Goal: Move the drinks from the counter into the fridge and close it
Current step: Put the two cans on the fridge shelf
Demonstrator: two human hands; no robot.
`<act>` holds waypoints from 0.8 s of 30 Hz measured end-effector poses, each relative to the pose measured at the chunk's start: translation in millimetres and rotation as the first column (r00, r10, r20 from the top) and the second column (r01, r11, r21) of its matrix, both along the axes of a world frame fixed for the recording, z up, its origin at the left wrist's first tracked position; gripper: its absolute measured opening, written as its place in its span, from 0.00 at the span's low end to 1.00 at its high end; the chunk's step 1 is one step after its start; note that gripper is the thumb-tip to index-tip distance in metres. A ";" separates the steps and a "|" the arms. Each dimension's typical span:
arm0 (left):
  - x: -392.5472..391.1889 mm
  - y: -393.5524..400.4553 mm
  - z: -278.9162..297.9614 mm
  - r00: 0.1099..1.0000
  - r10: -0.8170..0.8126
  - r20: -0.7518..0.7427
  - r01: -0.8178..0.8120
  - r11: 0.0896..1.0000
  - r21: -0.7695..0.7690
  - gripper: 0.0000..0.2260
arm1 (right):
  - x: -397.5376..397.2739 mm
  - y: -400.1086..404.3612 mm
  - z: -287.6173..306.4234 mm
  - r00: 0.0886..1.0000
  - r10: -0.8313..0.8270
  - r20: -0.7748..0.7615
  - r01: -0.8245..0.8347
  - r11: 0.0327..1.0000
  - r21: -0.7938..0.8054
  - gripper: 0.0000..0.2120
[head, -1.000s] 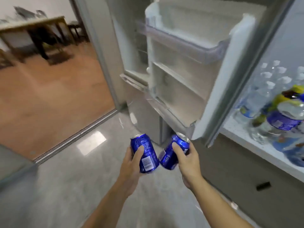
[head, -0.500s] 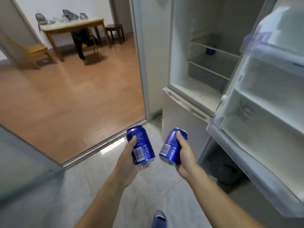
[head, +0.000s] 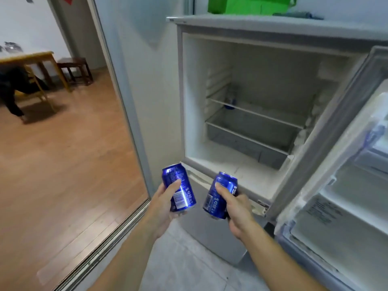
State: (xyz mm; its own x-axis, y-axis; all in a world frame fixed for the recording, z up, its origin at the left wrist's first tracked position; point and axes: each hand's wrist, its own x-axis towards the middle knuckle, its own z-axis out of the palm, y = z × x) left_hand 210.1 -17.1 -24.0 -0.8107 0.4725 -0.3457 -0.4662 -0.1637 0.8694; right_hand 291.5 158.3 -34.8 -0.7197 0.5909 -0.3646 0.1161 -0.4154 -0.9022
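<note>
The left hand [head: 162, 208] is gripping a blue drink can [head: 178, 187], its fingers curled round the far side and the thumb lying across the front, beside the barcode. The right hand [head: 236, 208] is gripping a second blue can [head: 220, 195] the same way, thumb pressing on the near face. Both cans are tilting a little, tops leaning away from each other, and they are hanging close together but apart, in front of the lower edge of the open fridge [head: 247, 30] compartment. The fridge door [head: 344, 169] is standing wide open at the right, its door shelves facing the camera. Inside, a wire shelf [head: 254, 113] is carrying a small blue item [head: 230, 102] at the back left; what it is cannot be told. A green bag [head: 249, 5] is sitting on the fridge top. Through the doorway at the left a wooden table [head: 27, 57] and a dark stool [head: 75, 68] are standing on the wood floor [head: 63, 156].
</note>
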 end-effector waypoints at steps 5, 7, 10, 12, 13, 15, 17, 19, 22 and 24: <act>-93.3 29.7 -1.5 0.986 -0.151 -0.066 0.153 0.988 0.018 0.23 | -58.2 23.4 2.8 0.976 -0.216 -0.004 0.214 0.962 0.170 0.18; -125.2 40.5 -2.1 0.976 -0.190 -0.108 0.191 0.982 0.002 0.23 | -81.2 34.6 4.6 0.964 -0.265 -0.010 0.260 0.937 0.231 0.19; -168.1 59.4 -6.6 0.958 -0.219 -0.186 0.215 0.976 -0.040 0.29 | -118.3 55.8 3.1 0.950 -0.313 -0.010 0.299 0.896 0.329 0.20; -189.1 73.8 -11.0 0.949 -0.214 -0.232 0.204 0.977 -0.066 0.32 | -142.2 70.9 0.5 0.941 -0.339 0.000 0.312 0.866 0.391 0.22; -199.5 82.1 -14.2 0.944 -0.212 -0.252 0.198 0.977 -0.080 0.32 | -156.2 79.7 -1.3 0.934 -0.357 0.013 0.317 0.847 0.427 0.24; -218.9 98.1 -20.0 0.933 -0.218 -0.286 0.192 0.974 -0.118 0.33 | -186.0 99.6 -4.0 0.925 -0.379 0.015 0.322 0.806 0.496 0.25; -235.6 113.2 -26.0 0.923 -0.239 -0.302 0.201 0.968 -0.153 0.35 | -216.8 121.2 -5.8 0.926 -0.378 0.004 0.314 0.775 0.548 0.25; -247.9 128.5 -30.0 0.914 -0.255 -0.314 0.216 0.964 -0.154 0.35 | -246.2 143.6 -6.4 0.931 -0.365 0.012 0.289 0.756 0.587 0.25; -259.4 152.2 -28.8 0.903 -0.247 -0.352 0.205 0.967 -0.153 0.33 | -284.1 172.4 -9.5 0.949 -0.316 -0.006 0.248 0.732 0.634 0.24; -266.1 165.0 -27.7 0.894 -0.237 -0.380 0.192 0.970 -0.153 0.32 | -305.5 186.5 -11.8 0.953 -0.302 -0.019 0.239 0.713 0.659 0.25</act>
